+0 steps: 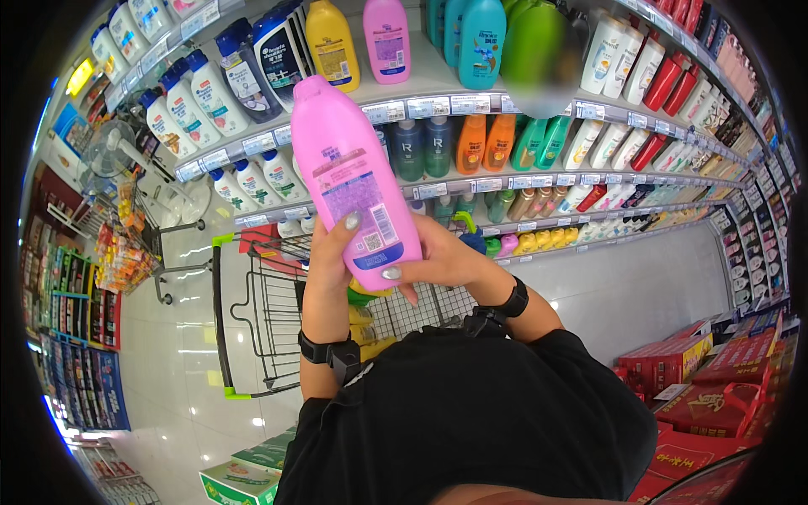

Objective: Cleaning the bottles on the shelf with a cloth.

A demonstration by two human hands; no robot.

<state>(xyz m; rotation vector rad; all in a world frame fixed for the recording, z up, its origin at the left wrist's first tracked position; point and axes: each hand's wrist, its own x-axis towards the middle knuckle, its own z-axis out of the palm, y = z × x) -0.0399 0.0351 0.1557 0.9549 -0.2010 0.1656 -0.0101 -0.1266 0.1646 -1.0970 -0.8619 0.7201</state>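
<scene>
A large pink Rejoice shampoo bottle (344, 151) is held up before me, its printed back label facing me and its top tilted to the left. My left hand (331, 249) grips its lower left side, thumb across the label. On the lower right side, my right hand (442, 255) holds it with the thumb near the base; most of its fingers are hidden behind the bottle. Beyond it on the shelf stand a similar pink bottle (387, 41) and a yellow bottle (332, 47). Teal Rejoice bottles (483, 44) are to their right.
Below my hands is a wire shopping cart (268, 315) with yellow items (363, 331) inside. Shelves with price-label strips (451, 104) curve across the front. Red gift boxes (707, 404) are stacked at right, green-and-white cartons (243, 480) at lower left. A pedestal fan (113, 148) stands left.
</scene>
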